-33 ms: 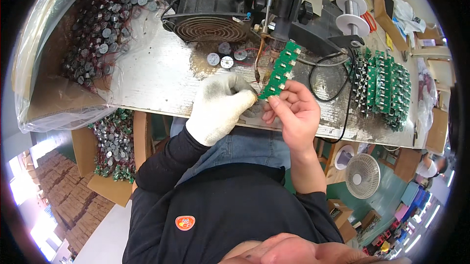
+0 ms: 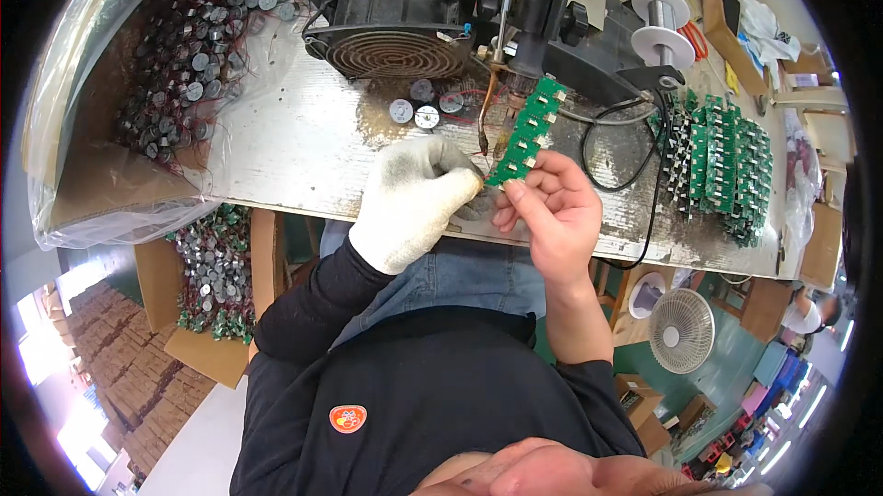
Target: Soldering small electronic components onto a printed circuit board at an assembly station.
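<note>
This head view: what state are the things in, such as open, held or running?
Left grip: gloved, fingers curled beside the green board's lower end; what it pinches is unclear
Right grip: bare, closed on the green board
Green board: held, tilted
Board stacks: lying in rows
Cardboard box: open, filled
Wire spool: wound with wire
Black fan: cannot tell if running
White fan: cannot tell if running

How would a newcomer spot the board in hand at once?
On the bench, start at the black fan. Just right of it, by the black stand, the bare right hand grips the green board by its near end. Unlike the massed boards at the bench's right end, it is a lone strip, held at a slant.
</note>
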The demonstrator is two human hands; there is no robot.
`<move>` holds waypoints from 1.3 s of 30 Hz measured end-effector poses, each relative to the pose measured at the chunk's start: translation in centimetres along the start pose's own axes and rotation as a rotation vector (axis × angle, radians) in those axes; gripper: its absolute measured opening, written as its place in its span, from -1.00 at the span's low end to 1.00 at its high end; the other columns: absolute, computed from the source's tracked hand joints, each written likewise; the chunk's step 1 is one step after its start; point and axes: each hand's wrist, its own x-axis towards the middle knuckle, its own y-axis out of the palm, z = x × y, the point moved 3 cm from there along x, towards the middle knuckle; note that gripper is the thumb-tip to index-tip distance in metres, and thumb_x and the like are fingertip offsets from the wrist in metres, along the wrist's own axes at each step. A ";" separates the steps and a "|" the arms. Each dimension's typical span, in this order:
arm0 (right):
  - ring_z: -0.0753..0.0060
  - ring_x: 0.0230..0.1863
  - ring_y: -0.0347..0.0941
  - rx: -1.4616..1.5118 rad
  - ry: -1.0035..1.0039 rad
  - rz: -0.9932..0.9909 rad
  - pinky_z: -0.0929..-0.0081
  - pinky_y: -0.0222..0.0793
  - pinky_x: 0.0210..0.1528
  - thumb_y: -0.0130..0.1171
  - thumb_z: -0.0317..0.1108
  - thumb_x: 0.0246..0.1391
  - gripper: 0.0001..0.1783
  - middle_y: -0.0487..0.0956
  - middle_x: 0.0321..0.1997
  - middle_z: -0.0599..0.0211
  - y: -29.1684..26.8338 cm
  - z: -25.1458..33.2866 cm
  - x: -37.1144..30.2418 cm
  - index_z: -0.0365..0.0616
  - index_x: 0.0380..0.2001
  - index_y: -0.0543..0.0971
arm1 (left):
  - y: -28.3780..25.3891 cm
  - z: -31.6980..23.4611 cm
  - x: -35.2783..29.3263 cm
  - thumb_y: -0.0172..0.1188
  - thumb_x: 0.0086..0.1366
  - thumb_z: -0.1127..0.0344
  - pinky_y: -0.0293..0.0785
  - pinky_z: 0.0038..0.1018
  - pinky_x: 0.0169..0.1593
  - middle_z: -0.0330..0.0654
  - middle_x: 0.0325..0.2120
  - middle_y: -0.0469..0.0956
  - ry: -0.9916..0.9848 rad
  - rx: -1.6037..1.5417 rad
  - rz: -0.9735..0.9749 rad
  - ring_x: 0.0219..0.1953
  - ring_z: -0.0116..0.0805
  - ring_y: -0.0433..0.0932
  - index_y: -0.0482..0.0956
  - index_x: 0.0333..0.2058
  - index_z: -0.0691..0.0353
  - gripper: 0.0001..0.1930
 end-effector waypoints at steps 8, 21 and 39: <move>0.51 -0.53 0.51 0.030 -0.027 -0.018 0.65 0.44 -0.53 0.10 -0.65 0.07 -0.72 0.56 -0.44 0.18 0.1 0.0 0.3 -0.38 -0.12 0.38 | -0.1 0.0 0.3 0.12 0.09 0.40 0.38 -0.59 -0.44 -0.24 -0.60 0.51 0.026 -0.023 -0.018 -0.52 -0.57 0.45 0.53 -0.48 0.40 -0.86; 0.51 -0.52 0.52 0.026 -0.045 -0.006 0.66 0.45 -0.52 0.11 -0.64 0.06 -0.72 0.56 -0.43 0.18 0.5 0.6 0.2 -0.39 -0.12 0.38 | 0.0 -0.4 -0.2 0.13 0.10 0.39 0.37 -0.57 -0.46 -0.23 -0.61 0.51 0.022 -0.067 -0.031 -0.54 -0.58 0.43 0.55 -0.45 0.42 -0.83; 0.52 -0.53 0.52 0.035 -0.024 -0.008 0.67 0.44 -0.53 0.11 -0.65 0.06 -0.71 0.57 -0.44 0.18 -0.1 -0.3 -0.1 -0.38 -0.12 0.39 | 0.1 1.3 -0.4 0.18 0.15 0.38 0.38 -0.58 -0.44 -0.24 -0.56 0.53 0.008 -0.198 -0.050 -0.52 -0.58 0.45 0.56 -0.43 0.38 -0.85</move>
